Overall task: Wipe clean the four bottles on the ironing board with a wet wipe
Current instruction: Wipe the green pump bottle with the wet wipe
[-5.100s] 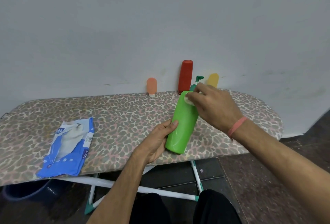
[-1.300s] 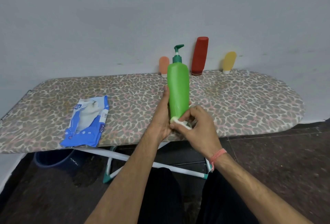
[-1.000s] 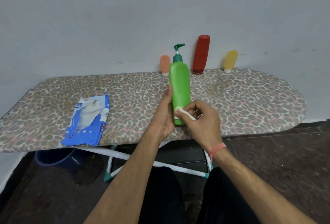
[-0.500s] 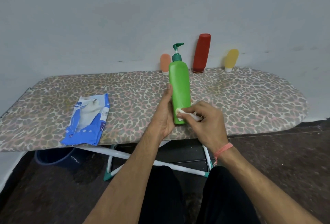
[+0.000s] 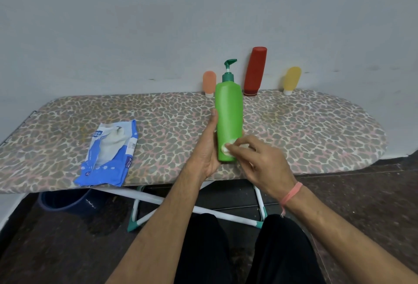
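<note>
Green bottle: the green pump bottle (image 5: 229, 121) stands upright near the front edge of the ironing board (image 5: 316, 125), dark green pump head on top, nozzle pointing right.
Left hand: the left hand (image 5: 207, 148) has it from the left side, thumb laid straight up along the bottle's edge, palm against the lower body (the other fingers are hidden behind the bottle, only tips peeking out on the right).
Right hand: the right hand (image 5: 260, 161) comes in from the right, fingers curled, pinching a small white wet wipe (image 5: 227, 147) and pressing it on the bottle's lower front, just above the base.
Back row: against the wall, an orange bottle (image 5: 209, 83), a tall red bottle (image 5: 255, 71) and a yellow bottle (image 5: 291, 79), all standing cap-down; the red and yellow lean a touch right.
Wipe pack: a blue wet wipe packet (image 5: 108, 154) lies flat on the board's left part, flap open, well apart from the bottles.
Wrist: a pink band (image 5: 291, 193) circles the right wrist.
Below: white board legs with teal feet, and a dark blue bucket (image 5: 65, 200) under the left end.
</note>
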